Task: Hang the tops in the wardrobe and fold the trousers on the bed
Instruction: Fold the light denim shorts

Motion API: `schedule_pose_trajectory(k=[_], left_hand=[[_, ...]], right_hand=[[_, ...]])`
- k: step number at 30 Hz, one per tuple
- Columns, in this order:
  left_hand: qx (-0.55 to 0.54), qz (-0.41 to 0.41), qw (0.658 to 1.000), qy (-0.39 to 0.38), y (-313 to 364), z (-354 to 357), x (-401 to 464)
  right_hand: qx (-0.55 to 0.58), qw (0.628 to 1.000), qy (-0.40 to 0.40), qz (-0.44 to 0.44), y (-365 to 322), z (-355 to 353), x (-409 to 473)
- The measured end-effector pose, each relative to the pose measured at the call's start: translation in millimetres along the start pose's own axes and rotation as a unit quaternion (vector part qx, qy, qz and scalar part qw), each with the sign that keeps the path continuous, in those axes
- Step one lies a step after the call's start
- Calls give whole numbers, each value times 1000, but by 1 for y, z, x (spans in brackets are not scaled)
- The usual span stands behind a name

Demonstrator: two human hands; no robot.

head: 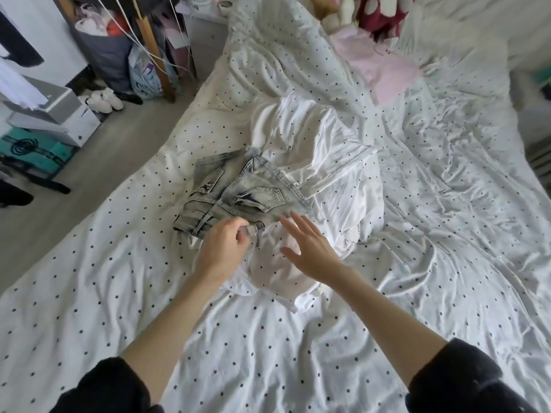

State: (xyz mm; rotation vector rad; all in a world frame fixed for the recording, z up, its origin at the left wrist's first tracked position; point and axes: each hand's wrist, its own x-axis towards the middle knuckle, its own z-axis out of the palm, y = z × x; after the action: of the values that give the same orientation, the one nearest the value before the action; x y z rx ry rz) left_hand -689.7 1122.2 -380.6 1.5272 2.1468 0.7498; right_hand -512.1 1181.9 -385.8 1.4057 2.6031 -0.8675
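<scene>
Pale washed-denim trousers (241, 192) lie folded into a small bundle on the white dotted bed (119, 278), left of centre. My left hand (223, 248) has its fingers curled round the near edge of the denim, at a corner by the waistband. Just right of it my right hand (310, 248) hovers with straight spread fingers, fingertips close to the bundle's near right corner, holding nothing. A white garment (325, 150) lies crumpled under and behind the trousers. A pink garment (384, 67) lies farther back on the bed.
The bed's left edge runs diagonally beside a grey floor (74, 180). White shoes (101, 99), stacked boxes (50, 114), bags and a wooden post (152, 46) stand at the upper left. Soft toys (378, 13) sit at the head of the bed.
</scene>
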Motion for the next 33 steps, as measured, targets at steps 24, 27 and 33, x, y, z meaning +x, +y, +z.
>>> schedule_pose_trajectory(k=[24, 27, 33], left_hand=[[-112, 211, 970, -30, 281, -66, -161], [-128, 178, 974, -53, 297, -29, -186], [-137, 211, 964, -90, 367, 1, -209]], right_hand=[[75, 962, 258, -43, 13, -217, -296], [49, 970, 236, -25, 41, -238, -337], [14, 980, 196, -23, 82, -260, -407]])
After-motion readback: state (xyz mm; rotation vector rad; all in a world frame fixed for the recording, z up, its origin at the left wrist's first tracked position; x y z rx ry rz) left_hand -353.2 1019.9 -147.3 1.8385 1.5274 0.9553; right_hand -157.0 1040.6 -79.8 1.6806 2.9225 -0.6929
